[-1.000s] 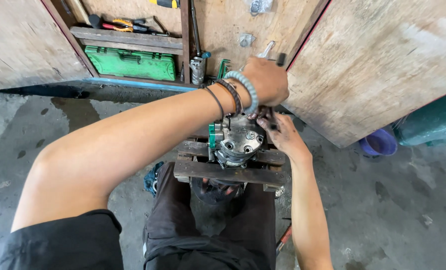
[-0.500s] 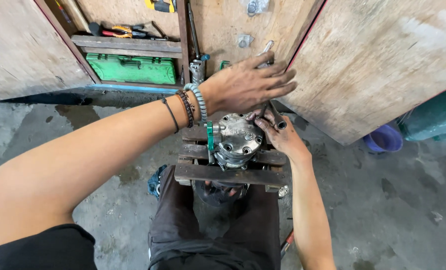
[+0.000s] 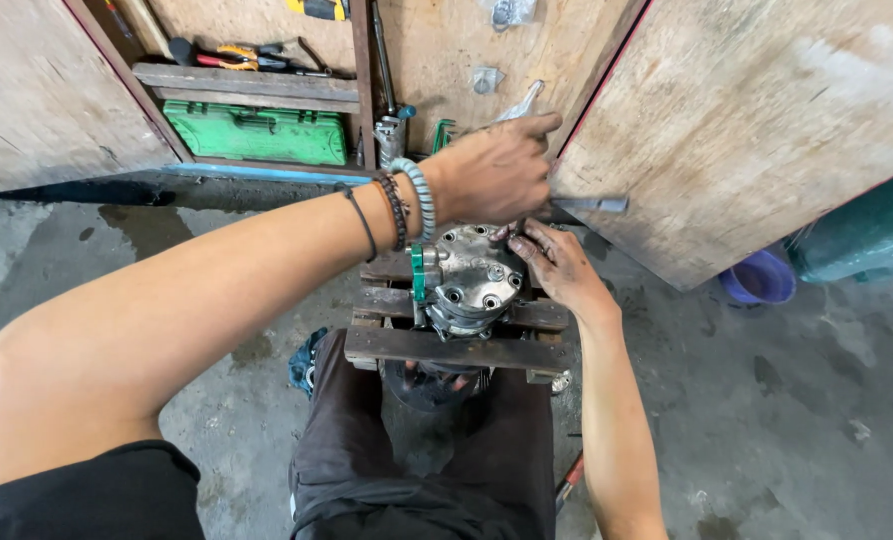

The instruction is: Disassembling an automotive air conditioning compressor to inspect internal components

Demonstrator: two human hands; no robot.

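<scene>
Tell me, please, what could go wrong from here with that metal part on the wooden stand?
The grey metal housing sits on a slatted wooden stand with nothing visibly clamping it, so a hard pull might tip it toward the knees. The left hand grips a flat metal tool just above the right hand; a slip could strike those fingers. The tool's end lies near the plywood door and may catch.

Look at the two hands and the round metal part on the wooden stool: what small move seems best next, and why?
Probably turn the metal tool a little further at the part's far edge. The left hand grips a flat metal tool whose handle sticks out to the right, while the right hand braces the grey metal housing on the wooden stool. The tool's tip is hidden, so this is a guess.
</scene>
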